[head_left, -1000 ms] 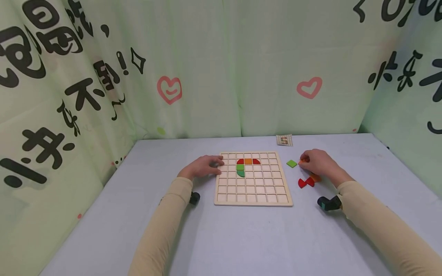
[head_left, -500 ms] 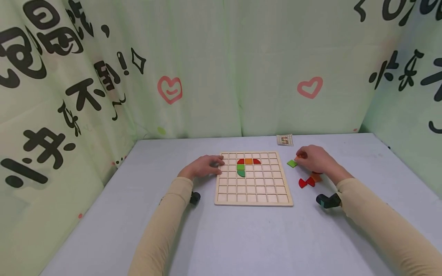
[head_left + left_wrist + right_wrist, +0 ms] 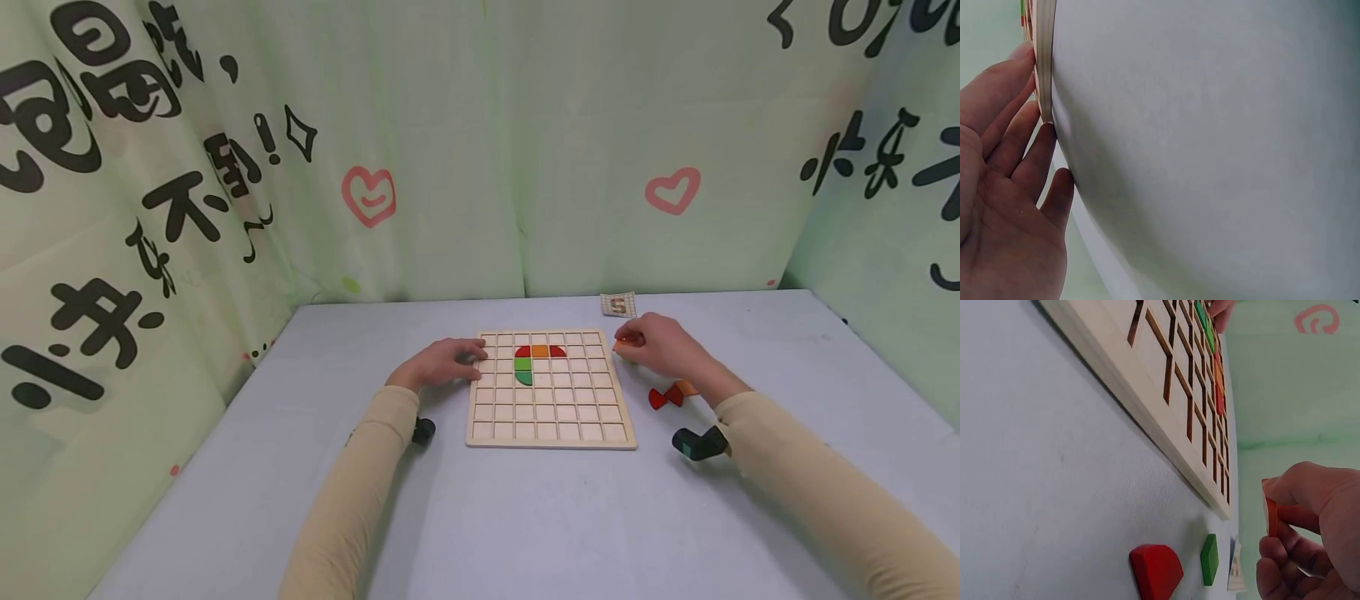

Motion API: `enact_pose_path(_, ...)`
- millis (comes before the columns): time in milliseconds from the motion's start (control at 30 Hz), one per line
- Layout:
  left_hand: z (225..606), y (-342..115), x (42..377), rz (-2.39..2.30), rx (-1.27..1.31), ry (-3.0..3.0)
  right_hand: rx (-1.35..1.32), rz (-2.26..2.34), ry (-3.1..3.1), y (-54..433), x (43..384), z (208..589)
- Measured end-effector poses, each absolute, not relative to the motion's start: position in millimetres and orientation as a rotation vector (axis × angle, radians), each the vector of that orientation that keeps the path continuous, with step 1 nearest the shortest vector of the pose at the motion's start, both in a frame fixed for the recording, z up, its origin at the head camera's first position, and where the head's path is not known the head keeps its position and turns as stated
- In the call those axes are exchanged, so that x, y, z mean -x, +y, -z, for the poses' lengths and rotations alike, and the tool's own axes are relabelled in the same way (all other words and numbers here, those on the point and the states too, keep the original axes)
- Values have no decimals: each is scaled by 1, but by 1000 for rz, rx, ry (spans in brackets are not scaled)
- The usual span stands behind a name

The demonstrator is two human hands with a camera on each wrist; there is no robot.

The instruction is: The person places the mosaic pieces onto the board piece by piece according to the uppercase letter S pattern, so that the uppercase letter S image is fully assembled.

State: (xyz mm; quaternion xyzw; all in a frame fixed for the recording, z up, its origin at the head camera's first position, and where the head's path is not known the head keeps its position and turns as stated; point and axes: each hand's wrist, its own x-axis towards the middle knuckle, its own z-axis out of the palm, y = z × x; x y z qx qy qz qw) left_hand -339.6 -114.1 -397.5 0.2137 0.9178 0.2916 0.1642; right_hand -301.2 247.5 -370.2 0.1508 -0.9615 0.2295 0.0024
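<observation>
A wooden grid board [image 3: 555, 431] lies on the table, with several coloured tiles set in its upper part: red quarter-rounds, an orange square [image 3: 539, 351], a light green square [image 3: 522, 364] and a darker green quarter-round [image 3: 523, 378]. My left hand [image 3: 442, 362] rests against the board's left edge, and its fingers [image 3: 1034, 159] lie fairly straight along the side in the left wrist view. Between thumb and fingers, my right hand [image 3: 660, 343] pinches a small orange tile [image 3: 1271, 515], held above the table just off the board's right edge.
Loose red tiles [image 3: 657, 398] and an orange tile [image 3: 687, 387] lie right of the board. A green tile [image 3: 1209, 559], hidden by the right hand in the head view, lies near them. A patterned card [image 3: 618, 304] sits near the back edge.
My right hand has lifted the orange tile and carried it leftward, toward the board's right edge, now covering the green tile in the head view. The left hand has stayed put.
</observation>
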Motion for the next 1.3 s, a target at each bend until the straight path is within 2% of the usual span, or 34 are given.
enact_pose_path(1300, 398, -112, 340, -846, -598, 2617, -837, -782, -2942, 193, 282, 384)
